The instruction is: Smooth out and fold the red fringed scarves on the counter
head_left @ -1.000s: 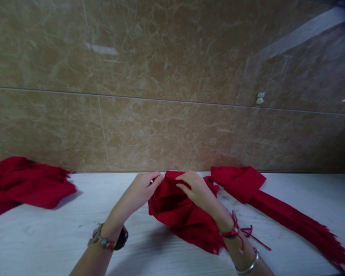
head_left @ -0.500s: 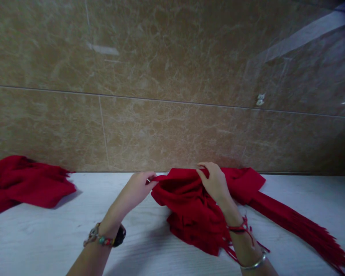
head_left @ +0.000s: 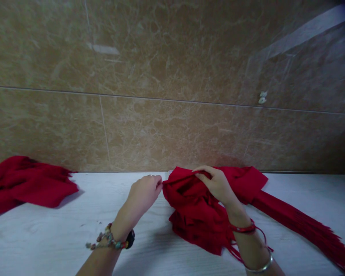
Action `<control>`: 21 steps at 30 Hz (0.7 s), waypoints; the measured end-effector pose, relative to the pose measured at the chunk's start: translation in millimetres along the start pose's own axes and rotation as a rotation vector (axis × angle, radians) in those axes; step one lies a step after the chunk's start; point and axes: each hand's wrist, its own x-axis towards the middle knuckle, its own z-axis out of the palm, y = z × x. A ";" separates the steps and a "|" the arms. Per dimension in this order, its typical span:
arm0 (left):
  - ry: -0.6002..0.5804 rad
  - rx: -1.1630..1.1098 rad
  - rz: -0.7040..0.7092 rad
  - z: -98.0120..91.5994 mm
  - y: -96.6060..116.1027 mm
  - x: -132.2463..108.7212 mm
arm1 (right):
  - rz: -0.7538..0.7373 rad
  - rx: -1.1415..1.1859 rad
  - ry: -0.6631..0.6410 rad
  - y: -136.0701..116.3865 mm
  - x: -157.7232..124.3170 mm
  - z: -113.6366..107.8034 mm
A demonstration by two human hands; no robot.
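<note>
A red fringed scarf (head_left: 195, 214) lies bunched on the pale wood-grain table, with one fringed end stretching out to the lower right. My left hand (head_left: 145, 191) is closed, pinching the scarf's edge at its left corner. Along the same upper edge, my right hand (head_left: 214, 184) grips the fabric between thumb and fingers. Between the two hands the edge runs as a narrow, taut fold. Loose folds hang below it, and some fringe shows beneath my right wrist.
Another red fringed cloth (head_left: 34, 184) lies crumpled at the far left of the white table (head_left: 109, 214). Behind the table rises a glossy brown marble-tiled wall (head_left: 149, 84). A small white fixture (head_left: 262, 97) is on the wall at right.
My left hand has moved a little right and turned, its fingers closing tighter on the scarf's corner. The edge between my hands is now narrower and folded over.
</note>
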 end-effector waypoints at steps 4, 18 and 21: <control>0.029 -0.150 -0.015 7.2 14.6 -4.6 | 0.087 -0.080 0.072 3.8 2.5 -0.6; 0.122 0.121 -0.190 -1.5 -3.8 -0.3 | 0.111 -0.341 0.417 18.7 0.3 -14.6; 0.209 -0.021 -0.255 -20.1 -40.6 4.1 | 0.168 -0.386 0.541 32.6 2.0 -37.5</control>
